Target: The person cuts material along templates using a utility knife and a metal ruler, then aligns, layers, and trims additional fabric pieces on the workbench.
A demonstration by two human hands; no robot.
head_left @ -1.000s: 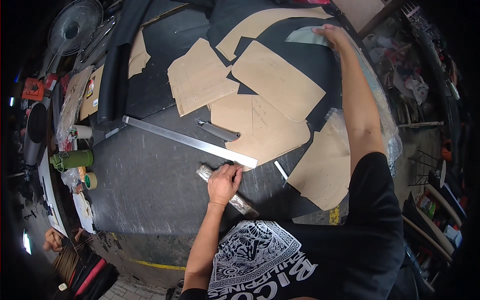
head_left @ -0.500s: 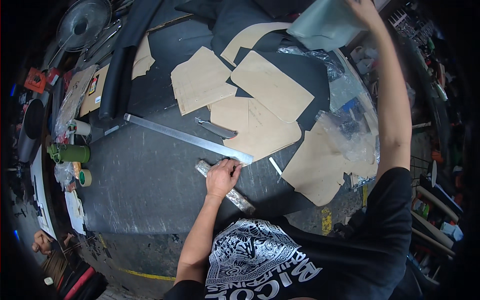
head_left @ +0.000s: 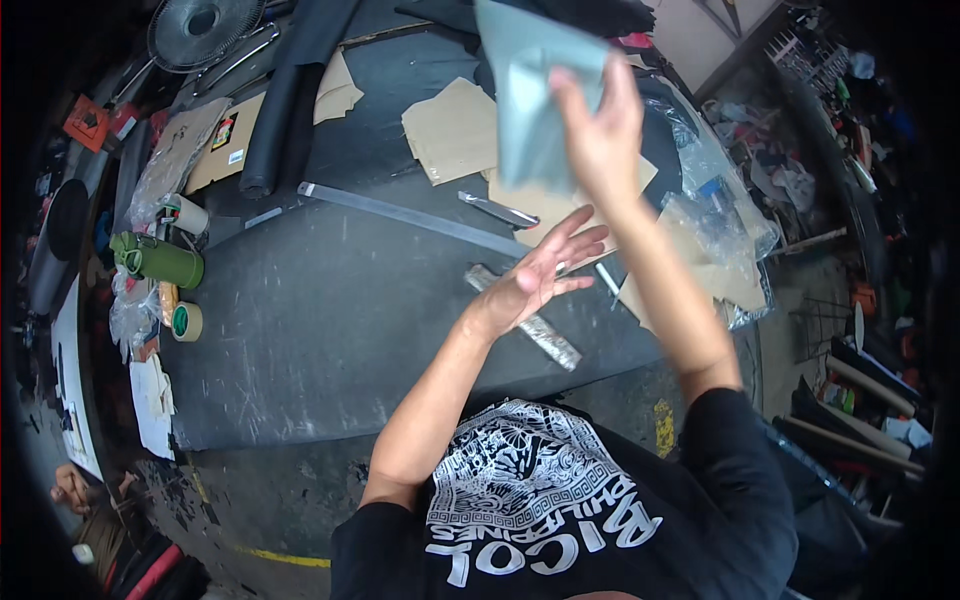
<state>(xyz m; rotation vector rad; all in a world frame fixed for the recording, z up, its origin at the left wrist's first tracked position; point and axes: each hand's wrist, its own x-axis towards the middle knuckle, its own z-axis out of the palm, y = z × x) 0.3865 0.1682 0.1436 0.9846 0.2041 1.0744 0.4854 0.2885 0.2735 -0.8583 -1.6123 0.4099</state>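
My right hand [head_left: 607, 135] grips a grey-green sheet [head_left: 530, 105], raised over the far part of the black-covered table [head_left: 310, 350]. My left hand [head_left: 535, 275] is lifted with its fingers spread and holds nothing. Beneath it lies a metal ruler [head_left: 400, 213], its right end hidden by the hand. A worn, shiny bar [head_left: 550, 343] rests at an angle under my left wrist. Beyond the ruler is a utility knife [head_left: 497, 210], partly over tan card patterns [head_left: 452, 130]. A white stick [head_left: 607, 284] lies right of my left fingertips. The raised sheet and right arm cover some patterns.
A dark roll of material [head_left: 285, 110] stretches along the far left. Near the left edge are a green flask [head_left: 160, 260] and a tape roll [head_left: 187, 322]. Clear plastic wrapping [head_left: 710, 235] lies at the right, and a fan [head_left: 200, 30] stands at the far left.
My right hand has swung the grey-green sheet inward from the far right. My left hand has come off the ruler's end and opened. The view has shifted somewhat.
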